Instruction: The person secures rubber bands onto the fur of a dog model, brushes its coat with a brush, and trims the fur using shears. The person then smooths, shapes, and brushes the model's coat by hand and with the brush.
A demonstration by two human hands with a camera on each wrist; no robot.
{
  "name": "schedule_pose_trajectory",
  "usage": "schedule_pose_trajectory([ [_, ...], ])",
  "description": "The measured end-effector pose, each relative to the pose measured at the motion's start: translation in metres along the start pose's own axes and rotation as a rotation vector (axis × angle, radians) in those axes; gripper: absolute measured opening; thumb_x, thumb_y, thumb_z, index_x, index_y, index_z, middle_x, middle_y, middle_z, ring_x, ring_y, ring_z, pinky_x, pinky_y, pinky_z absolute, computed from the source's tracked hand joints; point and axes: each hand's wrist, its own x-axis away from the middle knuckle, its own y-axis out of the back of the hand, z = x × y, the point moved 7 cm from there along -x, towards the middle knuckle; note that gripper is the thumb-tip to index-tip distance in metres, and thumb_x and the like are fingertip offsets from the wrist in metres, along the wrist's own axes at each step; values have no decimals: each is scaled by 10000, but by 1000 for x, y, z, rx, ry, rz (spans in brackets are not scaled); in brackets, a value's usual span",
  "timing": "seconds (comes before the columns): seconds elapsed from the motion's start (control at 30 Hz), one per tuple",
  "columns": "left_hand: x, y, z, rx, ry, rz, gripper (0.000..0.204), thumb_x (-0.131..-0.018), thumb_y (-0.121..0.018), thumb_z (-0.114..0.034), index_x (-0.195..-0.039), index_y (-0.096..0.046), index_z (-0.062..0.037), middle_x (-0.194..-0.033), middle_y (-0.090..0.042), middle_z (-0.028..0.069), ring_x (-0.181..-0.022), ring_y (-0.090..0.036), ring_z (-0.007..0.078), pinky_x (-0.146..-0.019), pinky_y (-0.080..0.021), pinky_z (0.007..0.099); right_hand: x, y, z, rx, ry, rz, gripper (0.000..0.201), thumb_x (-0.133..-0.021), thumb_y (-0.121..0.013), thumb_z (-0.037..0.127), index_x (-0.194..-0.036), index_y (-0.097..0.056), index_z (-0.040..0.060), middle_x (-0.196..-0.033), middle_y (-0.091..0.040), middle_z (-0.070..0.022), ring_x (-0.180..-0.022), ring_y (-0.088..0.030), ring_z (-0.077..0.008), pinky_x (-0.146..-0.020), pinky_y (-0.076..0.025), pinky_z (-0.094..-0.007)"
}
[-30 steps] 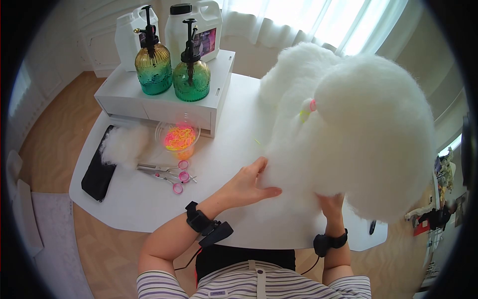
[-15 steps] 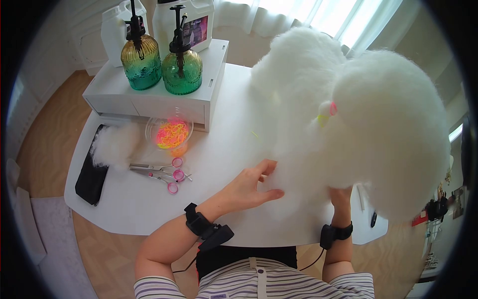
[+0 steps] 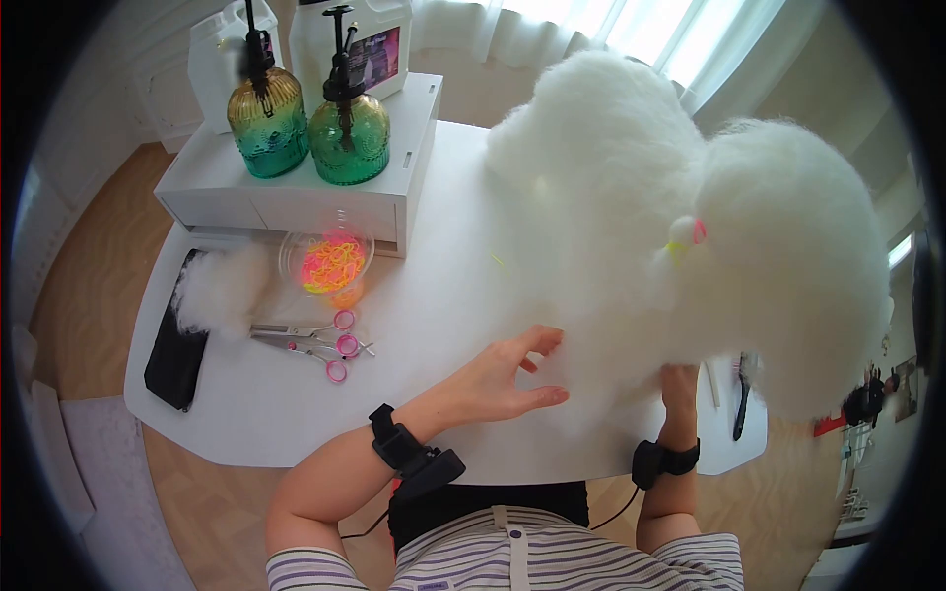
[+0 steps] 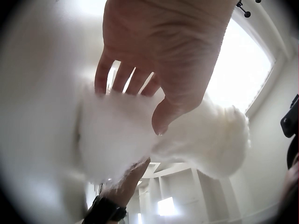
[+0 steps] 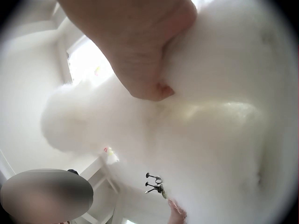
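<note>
A big white dog-like animal (image 3: 611,148) with a thick fluffy coat stands on the white table (image 3: 443,212). Pink and yellow bands (image 3: 687,236) tie a tuft beside its round head. My left hand (image 3: 503,379) is close to the lower fur, thumb spread from lightly bent fingers; in the left wrist view its fingertips overlap the fluff. Under the head, my right hand (image 3: 678,389) reaches into the coat. In the right wrist view that hand (image 5: 140,60) curls against the fur, most of its fingers hidden by it.
Scissors (image 3: 325,347) with pink rings lie left, near a black case (image 3: 177,350), a fluff clump (image 3: 227,291) and a tub of coloured bands (image 3: 333,264). Green spray bottles (image 3: 350,138) stand on a white drawer unit (image 3: 315,207). A brush (image 3: 741,399) lies at right.
The animal's head and tied tuft have shifted right in view, uncovering the brush. My right hand has moved slightly right with it; the left hand is now a little lower.
</note>
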Motion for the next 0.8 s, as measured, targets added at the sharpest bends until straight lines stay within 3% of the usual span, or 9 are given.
schedule_pose_trajectory([
  [0.17, 2, -3, -5, -152, 69, -59, 725, -730, -761, -317, -1242, -404, 53, -1142, -525, 193, -1009, -543, 275, -853, -470, 354, 8, -23, 56, 386, 215, 198, 219, -703, -544, -49, -921, -553, -44, -891, -591, -59, -794, -515, -166, -742, -437, -280],
  [0.23, 0, -10, -8, -300, 91, 54, 800, -719, -748, -348, -1277, -373, 85, -1181, -518, 258, -1108, -502, 345, -928, -428, 381, 9, -21, 50, 394, 188, 245, 225, -699, -551, -54, -923, -554, -41, -881, -590, -53, -777, -519, -170, -731, -441, -281],
  [0.37, -1, -13, -1, -321, 119, 116, 792, -712, -749, -347, -1267, -384, 84, -1160, -522, 265, -1099, -507, 342, -942, -411, 383, 9, -28, 38, 261, 92, 242, 246, -689, -585, -66, -929, -571, -15, -874, -585, -51, -795, -532, -180, -758, -439, -280],
  [0.47, -2, -6, 6, -234, 101, 41, 676, -744, -750, -312, -1190, -430, 83, -1082, -545, 194, -970, -559, 257, -809, -472, 338, 9, -23, 28, 127, 68, 192, 224, -721, -604, -19, -941, -590, 20, -916, -600, -68, -867, -558, -199, -820, -439, -298],
  [0.5, -7, 2, 8, -129, 77, -51, 598, -768, -726, -262, -1178, -446, 71, -1094, -546, 191, -983, -560, 248, -800, -479, 327, 6, -18, 23, 122, 71, 191, 224, -721, -604, -19, -941, -590, 20, -916, -600, -68, -867, -558, -199, -820, -439, -298],
  [0.57, -20, 15, 5, -23, 51, -148, 521, -792, -703, -212, -1166, -462, 59, -1107, -548, 188, -996, -561, 240, -792, -487, 316, 5, -20, 18, 826, 350, 368, 177, -777, -618, 75, -953, -611, 61, -988, -609, -78, -950, -564, -221, -894, -424, -335],
  [0.63, -37, 52, -7, -28, 32, -500, 408, -809, -651, -109, -1150, -483, 39, -1128, -553, 183, -1023, -565, 241, -787, -501, 309, 7, -14, 3, 716, 312, 296, 173, -803, -609, 137, -965, -623, 79, -1008, -612, -79, -979, -565, -242, -911, -417, -371],
  [0.7, -62, 74, -13, -134, 9, -629, 430, -792, -655, -92, -1159, -475, 41, -1153, -541, 188, -1045, -557, 256, -799, -500, 316, 9, -11, 6, 596, 294, 227, 183, -828, -601, 199, -977, -635, 97, -1027, -615, -80, -1008, -565, -263, -929, -411, -408],
  [0.8, -102, 112, -1, -400, -53, -855, 515, -746, -676, -71, -1190, -446, 51, -1209, -507, 199, -1092, -531, 295, -834, -493, 339, 14, -17, 2, 495, 63, 311, 264, -866, -568, 295, -1080, -620, 148, -1146, -586, -73, -1105, -522, -277, -991, -359, -461],
])
